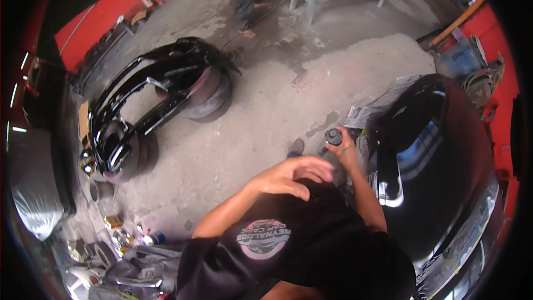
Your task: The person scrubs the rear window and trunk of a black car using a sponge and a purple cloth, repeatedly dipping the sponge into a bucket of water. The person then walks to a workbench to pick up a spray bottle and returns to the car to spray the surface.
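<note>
My right hand (345,149) is gripping a small dark bottle (333,136) – fingers closed round it – just beside the glossy black car panel (438,150). My left hand (297,173) is hovering open, holding nothing, above the concrete floor (261,116).

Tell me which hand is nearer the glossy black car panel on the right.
Right. The right hand, gripping a small dark bottle, is beside the edge of the black panel. The left hand hovers open further left, over the concrete floor.
</note>
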The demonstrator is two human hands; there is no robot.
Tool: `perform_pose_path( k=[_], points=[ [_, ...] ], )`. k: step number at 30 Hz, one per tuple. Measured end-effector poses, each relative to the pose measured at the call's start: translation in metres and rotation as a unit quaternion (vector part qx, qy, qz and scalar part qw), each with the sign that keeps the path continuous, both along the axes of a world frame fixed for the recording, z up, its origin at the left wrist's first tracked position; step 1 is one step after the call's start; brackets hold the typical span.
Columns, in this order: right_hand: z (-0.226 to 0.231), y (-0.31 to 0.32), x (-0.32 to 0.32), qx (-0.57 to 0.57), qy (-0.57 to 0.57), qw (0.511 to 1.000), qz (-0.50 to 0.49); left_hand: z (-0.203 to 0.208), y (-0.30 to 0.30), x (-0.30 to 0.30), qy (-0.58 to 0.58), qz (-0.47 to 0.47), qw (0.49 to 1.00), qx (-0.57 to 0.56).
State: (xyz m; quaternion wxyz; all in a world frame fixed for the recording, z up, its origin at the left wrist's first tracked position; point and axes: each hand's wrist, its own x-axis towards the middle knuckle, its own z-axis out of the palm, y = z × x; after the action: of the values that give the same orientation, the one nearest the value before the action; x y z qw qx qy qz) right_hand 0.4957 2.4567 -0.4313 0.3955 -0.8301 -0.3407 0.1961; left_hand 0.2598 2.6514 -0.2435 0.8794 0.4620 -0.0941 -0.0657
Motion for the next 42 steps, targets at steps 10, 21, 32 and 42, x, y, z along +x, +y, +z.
perform_pose_path(
  k=[10,21,32,42],
  points=[
    [-0.022,0.08,0.131,-0.065,-0.012,0.998,0.022,-0.403,0.072,-0.112,0.463,0.384,0.645,0.472],
    [-0.05,0.117,0.211,-0.058,-0.009,0.994,-0.091,-0.42,0.147,0.014,0.45,0.256,0.792,0.323],
    [-0.114,0.165,0.324,-0.089,-0.07,0.984,-0.137,-0.442,0.359,0.184,0.497,0.322,0.759,0.271],
    [-0.133,0.215,0.404,-0.096,-0.026,0.979,-0.177,-0.431,0.424,0.273,0.484,0.297,0.772,0.286]
  ],
)
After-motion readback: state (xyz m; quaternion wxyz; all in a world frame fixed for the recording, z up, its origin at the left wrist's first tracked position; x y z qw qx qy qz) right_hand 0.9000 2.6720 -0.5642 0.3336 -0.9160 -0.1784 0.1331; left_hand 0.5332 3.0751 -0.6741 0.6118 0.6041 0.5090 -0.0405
